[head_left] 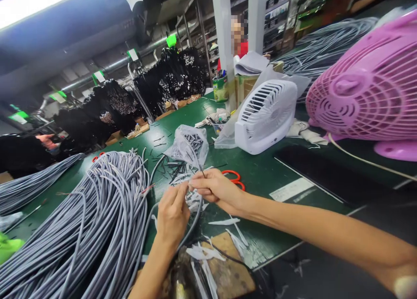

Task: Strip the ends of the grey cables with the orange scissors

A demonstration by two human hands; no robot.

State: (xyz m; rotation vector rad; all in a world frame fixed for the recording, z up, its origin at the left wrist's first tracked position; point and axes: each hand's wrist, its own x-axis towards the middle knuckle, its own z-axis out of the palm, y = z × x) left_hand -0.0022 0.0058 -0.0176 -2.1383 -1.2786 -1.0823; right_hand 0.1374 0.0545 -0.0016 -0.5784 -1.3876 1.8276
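Note:
Above the green table, my left hand [172, 210] and my right hand [216, 188] meet at the fingertips. A grey cable [195, 223] runs up between them, and the fingers of my right hand are closed on it. My left hand is closed in a pinch; what lies between its fingertips is too small and hidden to make out. Just beyond my hands sits a clear plastic bag [190, 142] of short dark tube pieces, with more loose black pieces [177, 171] beside it. Scissors with red handles [239, 181] lie right behind my right hand.
A thick bundle of grey cables [107, 212] fills the left side. To the right stand a white fan [267, 116] and a pink fan [365, 86]. Tape-like white scraps [224, 221] and a worn wooden block [231, 268] are near the front edge. Someone in red [241, 49] is behind the post.

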